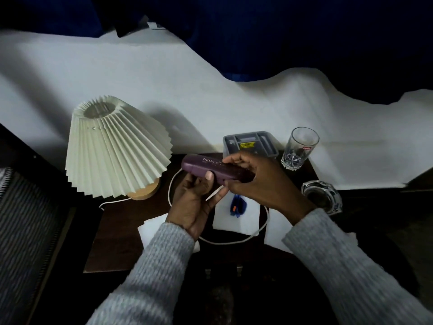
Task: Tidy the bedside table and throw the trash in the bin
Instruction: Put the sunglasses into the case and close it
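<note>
While we look down at the dark wooden bench [112, 235], we hold a purple case [212, 168] with both hands above its middle. Our left hand [195, 202] supports the case from below, with the thumb pressed on its near side, so its fingers [209, 176] are closed around the case. Our right hand [260, 179] grips the right end of the same case from above, fingers curled over it. White letters are printed on the top of the case.

Under our hands, a white cable [172, 184] makes a loop on the bench, and white paper sheets [236, 218] lie inside this loop. A small blue object [237, 205] with an orange spot rests on the paper. At the far left corner stands a lamp [114, 148] with a pleated cream shade and a wooden base. Near the far edge sits a grey tray [251, 143] with compartments and a yellow label inside. A clear drinking glass [298, 147] stands upright just beside the tray, at the far right corner. A glass ashtray [322, 194] lies at the right edge.
</note>
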